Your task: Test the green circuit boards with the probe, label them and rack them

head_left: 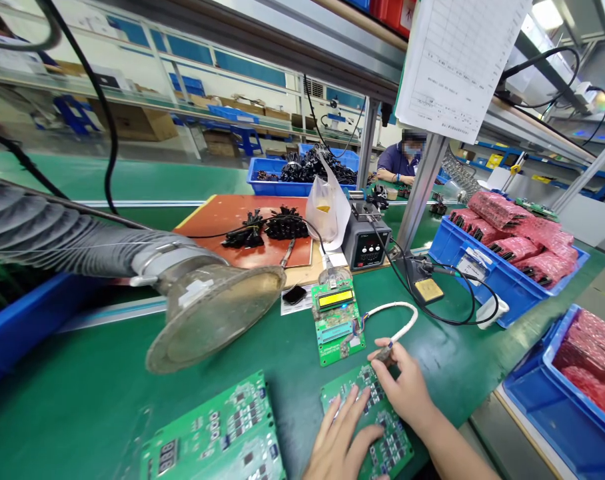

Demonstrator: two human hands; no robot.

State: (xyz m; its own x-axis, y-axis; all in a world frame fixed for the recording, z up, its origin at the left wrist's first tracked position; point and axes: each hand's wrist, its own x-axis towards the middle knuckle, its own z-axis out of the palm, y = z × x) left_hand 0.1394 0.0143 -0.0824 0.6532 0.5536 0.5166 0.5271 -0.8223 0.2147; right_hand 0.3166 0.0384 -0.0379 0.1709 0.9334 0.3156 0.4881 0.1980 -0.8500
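Observation:
My left hand lies with fingers spread across a green circuit board on the green bench. The fingers of my right hand are closed around a small connector at the end of a white cable, over the board's far edge. That cable curves back to a green programmer board, which has a lit yellow display and a light-blue chip socket. Whether the connector touches the circuit board cannot be made out. More green circuit boards lie to the left, one showing a digit display.
A fume extractor hood reaches in from the left. Behind are a soldering station, its iron stand and black cable bundles. Blue bins with pink-wrapped packs stand right. A person sits beyond the metal post.

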